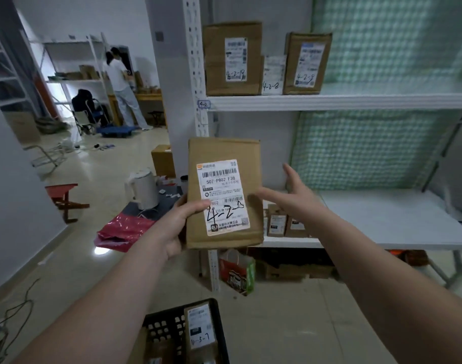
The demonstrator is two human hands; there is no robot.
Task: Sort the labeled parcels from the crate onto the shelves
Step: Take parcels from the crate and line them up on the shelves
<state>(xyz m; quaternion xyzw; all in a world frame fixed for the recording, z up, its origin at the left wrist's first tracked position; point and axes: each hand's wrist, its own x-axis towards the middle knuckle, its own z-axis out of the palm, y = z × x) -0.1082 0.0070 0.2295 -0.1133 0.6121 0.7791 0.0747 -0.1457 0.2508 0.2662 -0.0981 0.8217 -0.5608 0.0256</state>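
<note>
The left hand [177, 224] grips the held parcel [222, 151] at its lower left edge, thumb pinching the front of the shipping label [222, 195], so the label faces the camera and its handwritten code, beginning 4-2, is readable. The right hand [290, 198] is spread, fingers straight, at the parcel's right edge; contact cannot be confirmed. The parcel is upright at frame centre, in front of the white rack post. The post tag [203, 104] reads 4-2 and marks the upper shelf [356, 102], where three shelved parcels [232, 59] stand upright with matching 4-2 codes; this is probably the destination. The lower shelf [395, 219] holds small boxes [277, 222]. The black crate [172, 329], bottom centre, contains another parcel marked 4-3-7 [199, 329]. A kettle [143, 190] and red bag [125, 229] occupy the glossy floor [93, 258]. Another person [119, 82] works at the upper left.
</note>
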